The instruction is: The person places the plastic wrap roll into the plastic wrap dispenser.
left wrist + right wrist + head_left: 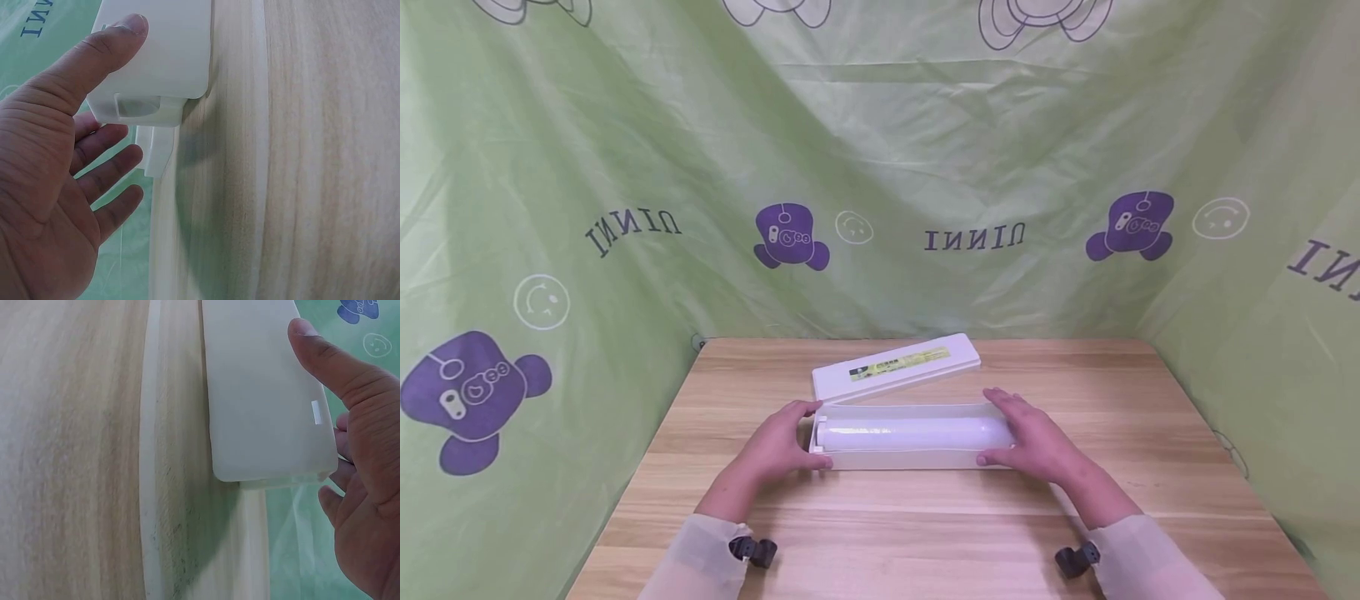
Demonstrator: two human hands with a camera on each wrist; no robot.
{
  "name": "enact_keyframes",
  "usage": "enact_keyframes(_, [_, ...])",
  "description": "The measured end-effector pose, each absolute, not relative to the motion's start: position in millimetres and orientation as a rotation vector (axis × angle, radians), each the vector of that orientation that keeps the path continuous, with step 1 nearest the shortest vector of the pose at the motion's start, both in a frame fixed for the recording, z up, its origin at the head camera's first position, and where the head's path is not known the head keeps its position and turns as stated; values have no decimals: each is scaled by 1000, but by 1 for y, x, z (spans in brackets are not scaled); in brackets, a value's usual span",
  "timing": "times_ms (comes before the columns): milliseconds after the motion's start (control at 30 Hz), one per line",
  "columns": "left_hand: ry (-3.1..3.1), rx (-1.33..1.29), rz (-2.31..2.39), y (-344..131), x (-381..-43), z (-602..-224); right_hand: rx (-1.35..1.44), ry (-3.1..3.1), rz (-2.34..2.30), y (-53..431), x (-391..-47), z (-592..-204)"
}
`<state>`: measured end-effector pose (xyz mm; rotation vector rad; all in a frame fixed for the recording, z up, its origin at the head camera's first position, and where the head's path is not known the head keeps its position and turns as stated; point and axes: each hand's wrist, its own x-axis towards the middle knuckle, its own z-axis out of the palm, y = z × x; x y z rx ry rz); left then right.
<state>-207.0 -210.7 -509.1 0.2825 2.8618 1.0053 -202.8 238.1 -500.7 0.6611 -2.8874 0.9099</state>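
Observation:
A long white plastic box (902,460) lies lengthwise across the table without its lid. Inside it is a whitish, shiny roll of cling film (917,433). My left hand (778,442) grips the box's left end, thumb on the near wall and fingers toward the far side. At the other end my right hand (1037,442) holds it the same way, covering that corner. In the left wrist view the thumb presses the box (162,56) near a notched end. The right wrist view shows the thumb on the smooth front wall of the box (262,394).
Behind the box lies its white lid (831,385), set at a slant, with a yellow-green label on top. The wooden table (910,533) ends at a green printed curtain (895,300) at the back and sides.

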Motion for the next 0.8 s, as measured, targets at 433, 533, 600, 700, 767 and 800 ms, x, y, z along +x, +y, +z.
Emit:
enact_keyframes(433, [2850, 274, 1009, -211, -208, -509, 637, -2882, 919, 246, -201, -503])
enact_keyframes(533, [2850, 278, 1012, -211, -208, -509, 633, -2876, 922, 248, -201, -505])
enact_keyframes(600, [2851, 278, 1012, -212, -208, -509, 633, -2870, 924, 250, -201, -506])
enact_keyframes(700, [2849, 276, 1010, -212, -208, -508, 631, -2867, 936, 252, -201, -507])
enact_keyframes(767, [2848, 274, 1011, -212, -208, -508, 628, -2871, 934, 254, -201, -508])
enact_keyframes(800, [2849, 275, 1010, -212, -207, -508, 627, -2873, 935, 254, -200, -508])
